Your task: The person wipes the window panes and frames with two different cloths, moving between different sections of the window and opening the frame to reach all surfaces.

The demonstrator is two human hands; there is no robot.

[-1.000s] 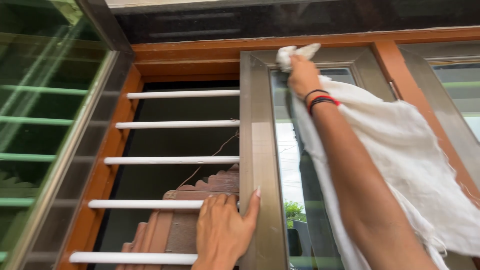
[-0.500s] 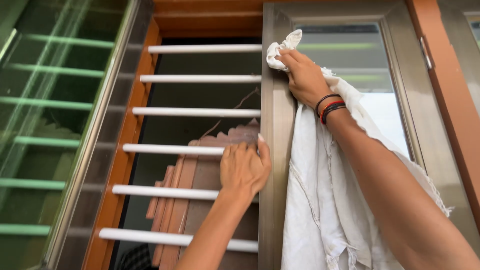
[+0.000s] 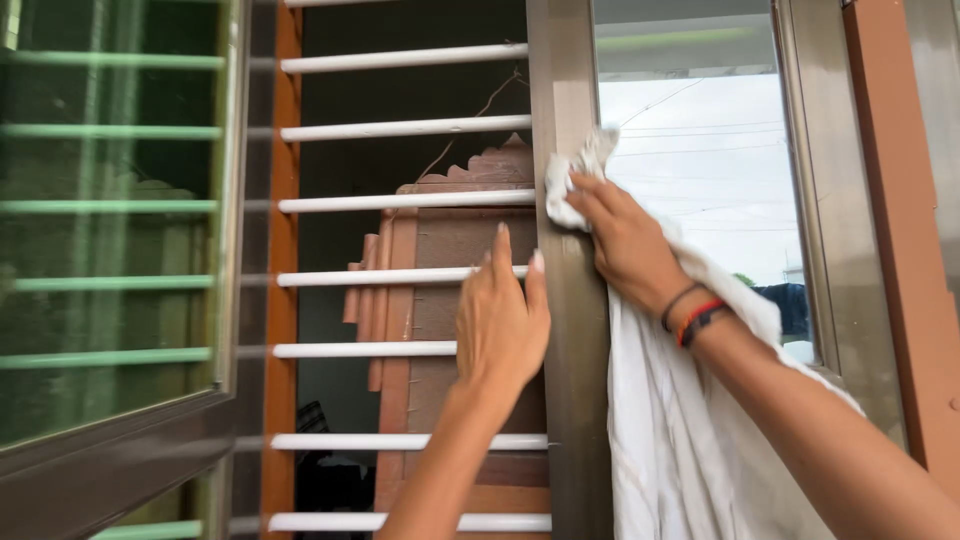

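While the right hand clamps 1 white cloth, the left hand rests flat against 1 window frame beside 7 white bars.

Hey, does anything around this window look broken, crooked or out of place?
Nothing stands out. The right hand presses a white cloth on the window frame, the left hand braces its edge, and the white bars run level and unbroken.

White window bars, perhaps wooden furniture behind.
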